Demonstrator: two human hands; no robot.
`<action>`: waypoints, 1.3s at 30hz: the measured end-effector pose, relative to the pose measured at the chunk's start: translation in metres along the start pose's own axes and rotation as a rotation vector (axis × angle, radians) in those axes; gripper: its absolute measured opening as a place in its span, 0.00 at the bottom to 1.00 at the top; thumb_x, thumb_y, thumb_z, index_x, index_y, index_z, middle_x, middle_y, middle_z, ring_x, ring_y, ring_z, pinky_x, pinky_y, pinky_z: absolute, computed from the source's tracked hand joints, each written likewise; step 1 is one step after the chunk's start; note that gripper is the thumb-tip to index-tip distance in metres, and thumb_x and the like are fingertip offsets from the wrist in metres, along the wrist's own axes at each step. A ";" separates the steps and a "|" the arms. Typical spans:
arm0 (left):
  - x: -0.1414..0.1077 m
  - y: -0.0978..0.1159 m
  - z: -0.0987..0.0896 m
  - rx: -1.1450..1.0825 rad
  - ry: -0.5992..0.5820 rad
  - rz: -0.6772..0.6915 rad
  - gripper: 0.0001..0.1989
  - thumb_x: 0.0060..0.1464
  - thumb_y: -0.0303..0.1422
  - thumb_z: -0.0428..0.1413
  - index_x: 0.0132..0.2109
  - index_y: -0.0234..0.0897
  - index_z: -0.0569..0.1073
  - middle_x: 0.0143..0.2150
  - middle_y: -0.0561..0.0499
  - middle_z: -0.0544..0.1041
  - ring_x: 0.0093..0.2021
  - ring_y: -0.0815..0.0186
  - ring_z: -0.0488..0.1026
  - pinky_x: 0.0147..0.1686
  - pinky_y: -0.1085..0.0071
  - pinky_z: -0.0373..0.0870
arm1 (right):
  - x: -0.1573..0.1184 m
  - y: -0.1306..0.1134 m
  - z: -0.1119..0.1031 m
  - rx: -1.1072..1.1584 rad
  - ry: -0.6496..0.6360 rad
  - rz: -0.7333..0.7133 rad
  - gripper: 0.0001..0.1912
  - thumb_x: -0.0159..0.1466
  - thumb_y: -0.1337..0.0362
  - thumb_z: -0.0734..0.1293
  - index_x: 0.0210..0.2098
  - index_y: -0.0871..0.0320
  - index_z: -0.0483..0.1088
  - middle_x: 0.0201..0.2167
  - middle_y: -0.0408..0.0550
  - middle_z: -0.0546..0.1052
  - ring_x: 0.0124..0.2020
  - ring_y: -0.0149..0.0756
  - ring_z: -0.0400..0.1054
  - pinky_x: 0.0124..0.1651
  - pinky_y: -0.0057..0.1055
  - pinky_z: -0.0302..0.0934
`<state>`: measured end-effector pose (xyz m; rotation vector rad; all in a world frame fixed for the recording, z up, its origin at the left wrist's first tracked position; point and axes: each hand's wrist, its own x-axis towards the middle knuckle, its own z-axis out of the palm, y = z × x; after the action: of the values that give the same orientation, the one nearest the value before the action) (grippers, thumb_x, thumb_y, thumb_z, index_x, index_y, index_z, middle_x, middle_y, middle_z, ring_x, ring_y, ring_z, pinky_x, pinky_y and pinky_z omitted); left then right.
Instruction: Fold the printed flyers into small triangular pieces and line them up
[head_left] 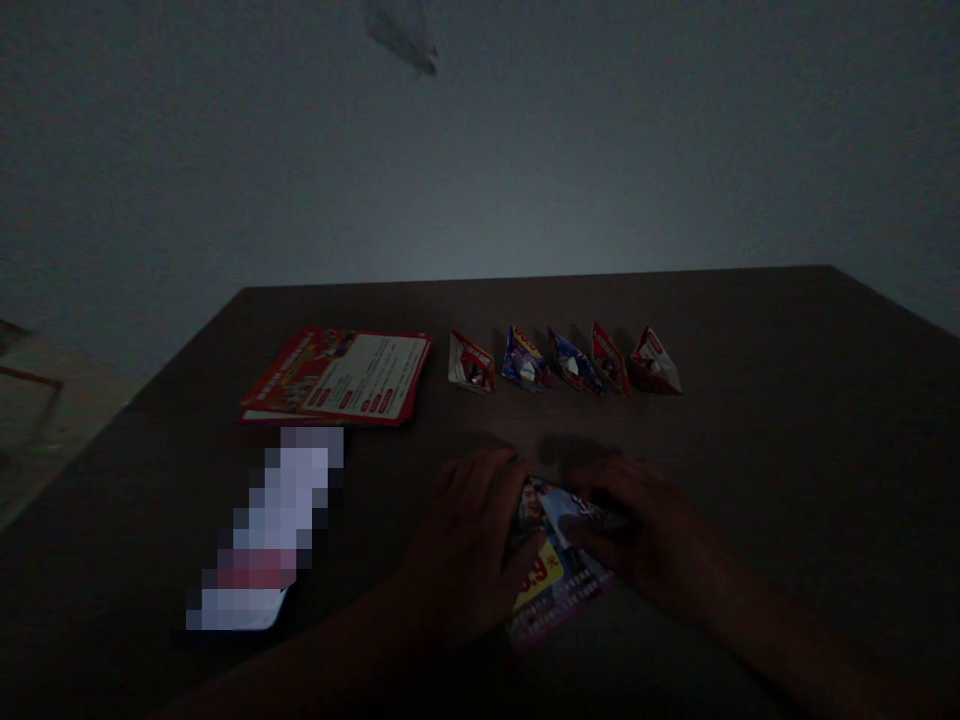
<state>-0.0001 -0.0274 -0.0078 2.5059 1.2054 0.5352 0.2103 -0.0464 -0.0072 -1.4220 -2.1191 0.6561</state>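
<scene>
A printed paper flyer [559, 575], blue, yellow and pink with a large price on it, lies on the dark table in front of me, partly folded. My left hand [476, 545] rests over its left side, with the thumb on the paper. On the other side my right hand [626, 520] pinches the folded upper right corner between thumb and fingers. Beyond my hands stands a row of several small folded paper pieces, among them a red and white one [472, 362], a blue and yellow one [525, 360] and a blue one [576, 362].
At the left a stack of red and white flyers [360, 380] lies on the table [360, 310]. Nearer to me is a lit, pixelated flat object [270, 530], perhaps a phone. A pale wall [525, 150] rises behind the table's far edge. The scene is dim.
</scene>
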 end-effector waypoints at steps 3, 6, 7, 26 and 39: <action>0.002 -0.004 0.005 -0.084 0.064 -0.102 0.20 0.54 0.34 0.56 0.53 0.31 0.67 0.52 0.41 0.69 0.52 0.55 0.65 0.52 0.56 0.62 | -0.002 -0.001 0.000 0.147 0.003 -0.001 0.13 0.60 0.73 0.66 0.43 0.53 0.67 0.34 0.44 0.72 0.35 0.35 0.69 0.37 0.32 0.63; 0.004 -0.005 0.004 -0.225 0.097 -0.170 0.10 0.54 0.33 0.56 0.44 0.35 0.73 0.44 0.45 0.73 0.47 0.58 0.69 0.47 0.60 0.64 | -0.003 0.000 0.002 0.241 0.052 -0.032 0.13 0.61 0.72 0.66 0.44 0.51 0.67 0.30 0.41 0.72 0.31 0.31 0.69 0.32 0.27 0.63; 0.005 -0.005 0.003 -0.278 0.100 -0.191 0.08 0.54 0.32 0.56 0.41 0.36 0.74 0.42 0.47 0.75 0.44 0.59 0.70 0.45 0.62 0.65 | -0.004 0.000 0.002 0.253 0.083 -0.038 0.13 0.61 0.71 0.66 0.44 0.51 0.67 0.29 0.40 0.72 0.31 0.31 0.70 0.32 0.27 0.63; 0.005 0.008 -0.002 -0.569 0.036 -0.110 0.07 0.54 0.26 0.55 0.31 0.33 0.77 0.24 0.53 0.75 0.24 0.73 0.70 0.25 0.79 0.61 | -0.001 -0.016 -0.005 0.362 -0.158 0.089 0.09 0.64 0.64 0.63 0.32 0.57 0.76 0.24 0.43 0.78 0.25 0.31 0.72 0.26 0.23 0.61; 0.002 0.010 -0.002 -0.505 0.148 -0.001 0.07 0.54 0.24 0.53 0.32 0.31 0.75 0.24 0.52 0.74 0.23 0.74 0.69 0.25 0.80 0.62 | 0.002 -0.019 -0.015 0.350 -0.195 0.139 0.13 0.65 0.63 0.61 0.29 0.57 0.75 0.22 0.43 0.76 0.23 0.30 0.68 0.24 0.23 0.59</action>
<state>0.0074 -0.0315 -0.0015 2.0642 0.9682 0.9100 0.2059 -0.0495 0.0163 -1.3599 -1.9324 1.1982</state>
